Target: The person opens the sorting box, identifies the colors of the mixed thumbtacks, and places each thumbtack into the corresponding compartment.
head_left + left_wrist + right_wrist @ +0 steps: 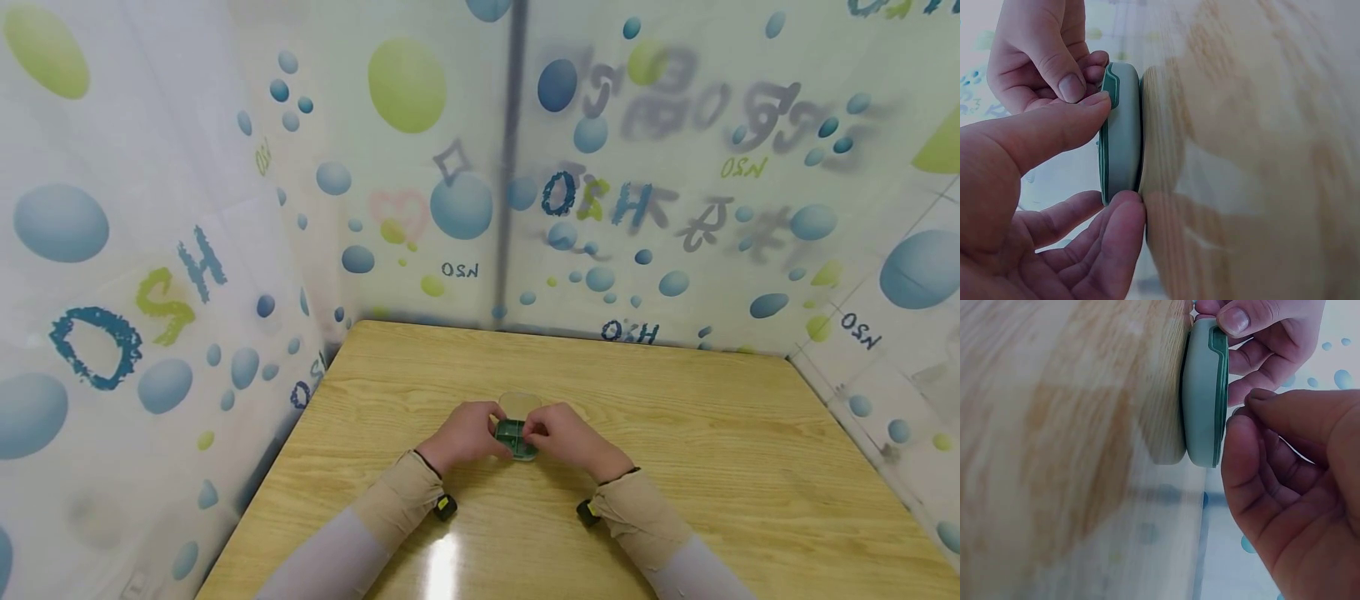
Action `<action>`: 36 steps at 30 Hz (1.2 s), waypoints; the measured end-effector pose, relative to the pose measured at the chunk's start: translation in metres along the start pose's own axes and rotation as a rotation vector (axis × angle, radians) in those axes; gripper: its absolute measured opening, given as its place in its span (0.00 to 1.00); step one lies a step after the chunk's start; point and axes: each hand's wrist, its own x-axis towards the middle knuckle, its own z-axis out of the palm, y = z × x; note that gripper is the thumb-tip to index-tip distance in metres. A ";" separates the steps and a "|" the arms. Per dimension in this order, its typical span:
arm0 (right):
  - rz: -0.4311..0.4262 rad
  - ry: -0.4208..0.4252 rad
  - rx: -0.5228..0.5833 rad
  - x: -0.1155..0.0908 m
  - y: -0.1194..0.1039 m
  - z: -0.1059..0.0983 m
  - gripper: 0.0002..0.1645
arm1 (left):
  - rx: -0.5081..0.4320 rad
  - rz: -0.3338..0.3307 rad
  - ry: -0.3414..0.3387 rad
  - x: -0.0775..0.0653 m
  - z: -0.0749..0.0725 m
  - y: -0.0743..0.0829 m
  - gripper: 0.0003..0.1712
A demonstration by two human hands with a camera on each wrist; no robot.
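Note:
A small green pill case [511, 430] with divided compartments lies on the table, its see-through lid [521, 403] swung open on the far side. Its pale green side [1125, 131] faces the left wrist camera. My left hand [471, 431] holds the case at its left edge, thumb on the near rim and fingers around the far side. Over the right compartments is my right hand [567, 435], its thumb and index finger [1241, 447] pinched together right at the rim. I cannot tell whether something tiny sits between those fingertips.
The wood-grain table [675, 433] stretches out on both sides of the hands. Behind it and to the left hang pale curtains [420, 167] printed with bubbles and letters. Small black devices [445, 507] are strapped at both wrists.

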 end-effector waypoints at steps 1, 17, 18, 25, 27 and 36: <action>-0.001 -0.002 0.000 0.000 0.000 0.000 0.07 | 0.001 -0.001 0.000 0.000 0.000 0.000 0.33; 0.133 -0.019 0.087 -0.005 0.007 -0.017 0.08 | 0.008 -0.005 0.019 0.001 -0.001 0.001 0.30; 0.156 -0.024 0.088 -0.006 0.007 -0.017 0.09 | 0.006 -0.007 0.023 0.001 -0.001 0.001 0.30; 0.410 0.019 0.235 -0.005 0.010 -0.011 0.07 | -0.008 -0.026 0.045 0.001 -0.001 0.003 0.31; 0.471 0.037 0.326 -0.004 0.011 -0.008 0.10 | -0.009 -0.038 0.052 0.000 0.000 0.003 0.33; 0.590 0.073 0.689 -0.003 0.007 -0.004 0.24 | -0.086 -0.115 0.063 0.002 0.004 0.000 0.51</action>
